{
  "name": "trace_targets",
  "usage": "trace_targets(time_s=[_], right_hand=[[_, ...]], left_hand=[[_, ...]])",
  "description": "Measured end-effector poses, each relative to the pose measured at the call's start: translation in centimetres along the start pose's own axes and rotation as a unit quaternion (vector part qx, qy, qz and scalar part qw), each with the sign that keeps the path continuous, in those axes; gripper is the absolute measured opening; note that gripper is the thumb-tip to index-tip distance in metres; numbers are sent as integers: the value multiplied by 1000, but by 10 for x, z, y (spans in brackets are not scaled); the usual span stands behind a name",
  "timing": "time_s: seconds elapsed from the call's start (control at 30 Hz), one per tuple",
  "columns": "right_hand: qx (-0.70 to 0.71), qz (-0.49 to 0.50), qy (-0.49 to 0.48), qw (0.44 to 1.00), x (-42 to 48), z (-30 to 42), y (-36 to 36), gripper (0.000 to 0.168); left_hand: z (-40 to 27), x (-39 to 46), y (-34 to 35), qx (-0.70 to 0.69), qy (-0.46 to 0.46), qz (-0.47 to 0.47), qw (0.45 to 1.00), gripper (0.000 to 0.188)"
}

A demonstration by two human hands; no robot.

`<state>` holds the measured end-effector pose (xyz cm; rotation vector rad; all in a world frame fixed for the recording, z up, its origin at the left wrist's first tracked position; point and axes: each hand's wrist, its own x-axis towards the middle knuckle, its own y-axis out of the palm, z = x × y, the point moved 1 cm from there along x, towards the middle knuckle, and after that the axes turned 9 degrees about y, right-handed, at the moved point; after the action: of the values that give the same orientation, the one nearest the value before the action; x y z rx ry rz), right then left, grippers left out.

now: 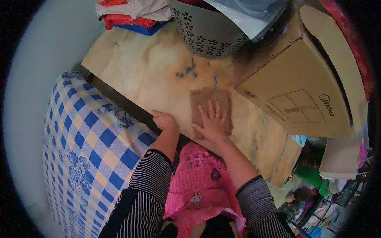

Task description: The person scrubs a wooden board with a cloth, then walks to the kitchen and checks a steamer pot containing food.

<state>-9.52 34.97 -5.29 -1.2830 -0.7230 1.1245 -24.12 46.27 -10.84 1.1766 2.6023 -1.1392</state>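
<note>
My right hand [212, 122] lies flat, fingers spread, on a folded brown cloth [195, 102]. Beneath the cloth is a pale wooden board [154, 77] with dark stains, forming a tabletop. At the board's near edge is my left hand [166, 120], its fingers curled against that edge; the fingertips are partly hidden. Both forearms wear black-and-white striped sleeves. A pink woven sack [202, 178] bearing printed writing lies below the board, between my arms.
A grey perforated plastic basket [208, 35] stands at the back. Right of the cloth rests a Midea cardboard box [297, 89]. Folded red and white bags [134, 12] sit at the far left corner. A blue checked cloth [98, 148] covers something bulky at left. Clutter with green netting [309, 175] lies lower right.
</note>
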Motion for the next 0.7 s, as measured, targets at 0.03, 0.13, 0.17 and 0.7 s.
trace_targets(time_s=[0.03,0.13,0.17,0.7], right_hand=[[10,4,-17,1000,13,14,1,75],[45,3,-93,995,45,51,11,71],[58,-1,-120,991,56,58,15,70],[45,-36,-58,997,12,-26,1,61]], left_hand=[[-1,0,-1,-20,8,12,1000,67],[-7,-4,-5,28,1,-36,999,67],[-8,-7,-6,37,24,-32,998,66],[-13,-8,-11,11,7,-7,1000,66]])
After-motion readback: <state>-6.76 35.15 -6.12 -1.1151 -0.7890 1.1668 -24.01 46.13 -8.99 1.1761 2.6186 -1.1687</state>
